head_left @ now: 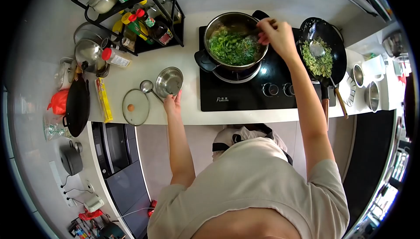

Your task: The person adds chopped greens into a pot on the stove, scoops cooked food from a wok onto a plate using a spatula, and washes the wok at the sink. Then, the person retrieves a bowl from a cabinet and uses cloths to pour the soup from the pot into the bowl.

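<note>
A person's bare right hand (272, 30), fingers pinched together and pointing down, reaches out at the end of an extended, slightly bent forearm, while the bare left hand (173, 103) grips with its forearm held lower

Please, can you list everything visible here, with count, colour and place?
Counter: one, white, centre
Stove: one, black, on counter
Pot: one, silver, stove's left side
Greens: uncounted, green, in pot
Wok: one, black, stove's right side
Bowl: one, silver, left of stove
Ladle: one, silver, beside bowl
Lid: one, clear, near ladle
Box: one, yellow, counter's left
Rack: one, black, back left
Bottles: several, mixed colours, on rack
Left hand: one, grip on bowl
Right hand: one, over pot
</note>
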Tool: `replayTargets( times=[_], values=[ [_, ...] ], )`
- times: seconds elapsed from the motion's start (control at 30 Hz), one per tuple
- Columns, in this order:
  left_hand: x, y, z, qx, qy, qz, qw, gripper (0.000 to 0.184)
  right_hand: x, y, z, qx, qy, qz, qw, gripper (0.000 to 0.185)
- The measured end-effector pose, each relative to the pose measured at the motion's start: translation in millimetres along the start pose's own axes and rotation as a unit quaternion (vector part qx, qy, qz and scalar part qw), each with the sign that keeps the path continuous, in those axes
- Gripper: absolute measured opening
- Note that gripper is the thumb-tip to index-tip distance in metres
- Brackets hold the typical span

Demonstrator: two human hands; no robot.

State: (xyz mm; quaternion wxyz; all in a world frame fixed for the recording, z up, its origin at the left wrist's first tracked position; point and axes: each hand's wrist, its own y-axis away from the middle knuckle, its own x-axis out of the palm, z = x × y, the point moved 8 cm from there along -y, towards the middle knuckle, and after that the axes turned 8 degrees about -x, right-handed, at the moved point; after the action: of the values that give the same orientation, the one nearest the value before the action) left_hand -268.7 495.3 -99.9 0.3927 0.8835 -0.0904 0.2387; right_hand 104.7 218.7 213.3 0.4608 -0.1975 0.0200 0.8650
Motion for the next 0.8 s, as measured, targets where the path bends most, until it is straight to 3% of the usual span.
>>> replayTargets(
  times=[0.13,0.3,0.47,0.67,0.8],
  values=[
    [2,-2,5,-0.002,-0.015,0.025,1.0,0.04,7,-24,-15,-0.048,0.036,-0.05,0.997,0.028],
    [7,0,4,0.008,-0.007,0.001,1.0,0.035,39,-11,-26,-0.02,0.039,0.109,0.993,0.029],
    [12,8,6,0.004,0.025,0.004,1.0,0.03,14,9,-9,0.005,0.073,0.225,0.972,0.025],
    [20,17,4,0.028,0.046,0.012,0.998,0.024,-13,25,28,0.006,0.146,0.228,0.963,0.024],
    [10,11,18,-0.011,0.061,-0.037,0.997,0.017,30,27,0,0.002,0.063,0.234,0.97,0.025]
  ],
)
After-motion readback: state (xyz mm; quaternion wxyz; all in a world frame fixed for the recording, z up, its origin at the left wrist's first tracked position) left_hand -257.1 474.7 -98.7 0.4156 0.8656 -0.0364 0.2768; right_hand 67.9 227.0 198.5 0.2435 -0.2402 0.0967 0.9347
